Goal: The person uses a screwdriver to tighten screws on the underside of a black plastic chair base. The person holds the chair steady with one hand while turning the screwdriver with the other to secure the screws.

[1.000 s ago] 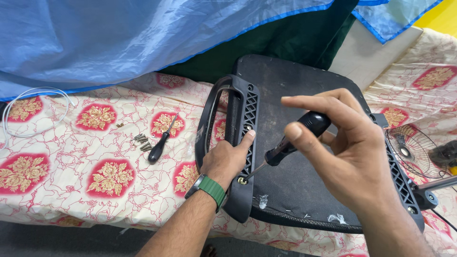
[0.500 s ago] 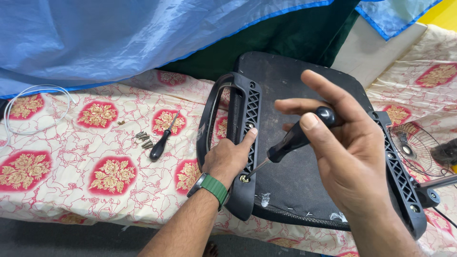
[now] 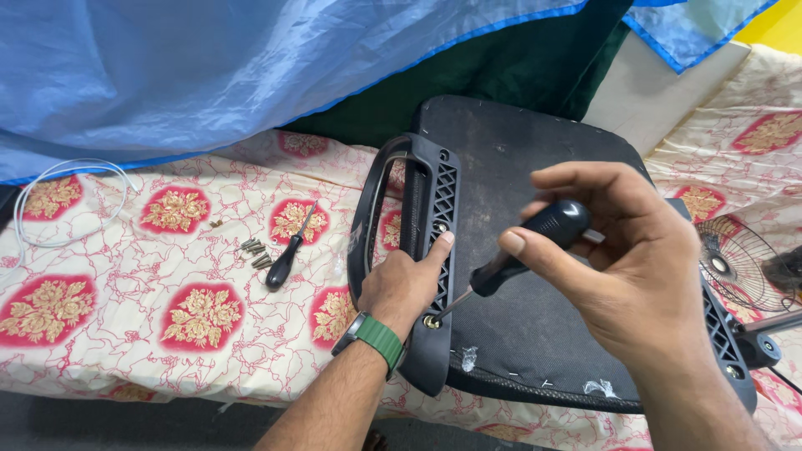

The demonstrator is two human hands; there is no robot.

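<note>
- Gripping the black-handled screwdriver (image 3: 526,250) in your right hand (image 3: 635,267), you have your fingers closed round its handle, and its thin shaft slants down to the left onto a screw (image 3: 431,321) in the armrest (image 3: 418,250).
- Your left hand (image 3: 405,284) is closed on the black plastic armrest, thumb lying up along its ribbed inner face, just above that screw; a green wristband (image 3: 378,338) sits on the wrist.
- The armrest stands on edge against the left side of the upturned black chair seat (image 3: 518,167), its open loop turned away from the seat.
- The seat's underside faces you, and the opposite armrest (image 3: 723,330) shows at the seat's right edge, partly hidden by your right hand.
- Left of the armrest, well apart, a second screwdriver (image 3: 288,250) lies on the red-flowered cloth (image 3: 167,284), with a few loose screws (image 3: 256,252) just beside it.
- Farther left of the armrest, a white cable (image 3: 50,200) loops on the cloth.
- A blue sheet (image 3: 251,67) hangs behind the armrest, and a fan grille (image 3: 739,259) shows beyond the seat's right side.
</note>
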